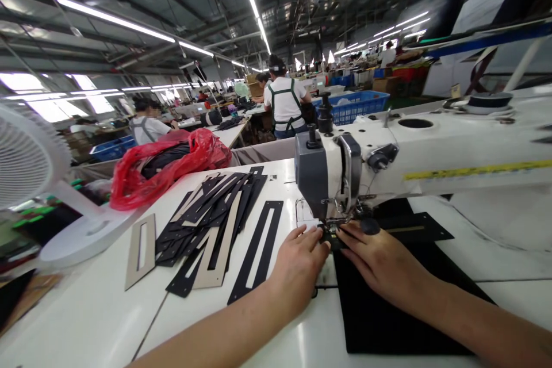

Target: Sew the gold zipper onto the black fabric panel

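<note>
A white sewing machine [345,167] with a grey head stands over the table, its presser foot down among my fingers. Beneath the foot is a black panel [409,310], which looks like fabric and spreads toward me under my right forearm. My left hand [297,264] is closed at the panel's left edge beside the foot, fingertips bunched together. My right hand [383,261] lies on the panel just right of the foot, fingers stretched out. A black strip with a slot [425,227] lies behind my right hand. The needle tip is hidden.
Slotted black and beige pieces [207,224] lie heaped on the white table left of my hands. One black slotted frame [241,276] lies apart, nearer me. A red plastic bag [202,152] and a white fan [81,213] stand farther left. Co-workers sit beyond, near a blue crate [357,108].
</note>
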### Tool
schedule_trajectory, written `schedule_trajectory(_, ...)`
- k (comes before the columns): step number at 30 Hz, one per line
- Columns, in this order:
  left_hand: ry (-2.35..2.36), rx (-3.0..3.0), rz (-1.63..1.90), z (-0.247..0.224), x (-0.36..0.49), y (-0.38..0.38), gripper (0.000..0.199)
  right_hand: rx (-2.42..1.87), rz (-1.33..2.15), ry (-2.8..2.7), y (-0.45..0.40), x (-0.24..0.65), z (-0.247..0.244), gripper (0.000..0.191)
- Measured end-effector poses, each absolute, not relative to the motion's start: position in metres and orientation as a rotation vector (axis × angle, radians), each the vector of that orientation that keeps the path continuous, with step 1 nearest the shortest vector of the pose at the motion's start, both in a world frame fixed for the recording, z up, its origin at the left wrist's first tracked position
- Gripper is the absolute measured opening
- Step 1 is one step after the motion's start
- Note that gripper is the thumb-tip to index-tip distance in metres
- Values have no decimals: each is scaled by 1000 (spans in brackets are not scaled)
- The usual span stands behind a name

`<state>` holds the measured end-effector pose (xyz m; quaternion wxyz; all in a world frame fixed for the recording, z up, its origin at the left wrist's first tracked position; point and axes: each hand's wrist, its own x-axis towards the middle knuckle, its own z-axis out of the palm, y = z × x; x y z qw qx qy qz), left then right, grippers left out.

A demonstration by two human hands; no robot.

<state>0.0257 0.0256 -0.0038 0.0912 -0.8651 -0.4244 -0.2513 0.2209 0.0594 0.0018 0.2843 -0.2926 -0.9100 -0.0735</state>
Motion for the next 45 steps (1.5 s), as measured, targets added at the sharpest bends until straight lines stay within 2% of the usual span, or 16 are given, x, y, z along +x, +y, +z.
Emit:
schedule_trajectory(7, -1239, -2645, -774, -3, 27, 28, 19, -722, -161, -2472, 62, 222, 0, 29)
schedule_trajectory(15, -1154, -2632, -761, 1, 26, 28, 19, -674, -193, -2423, 58, 220, 4, 24)
schedule_trajectory(38, -1162, -2615, -710, 2, 28, 38, 13, -769, -179, -2506, 65, 221, 4, 28)
schedule_trajectory(45, -1184, -2658, -751, 1, 26, 41, 12, -808, -143, -2504, 66, 221, 4, 24)
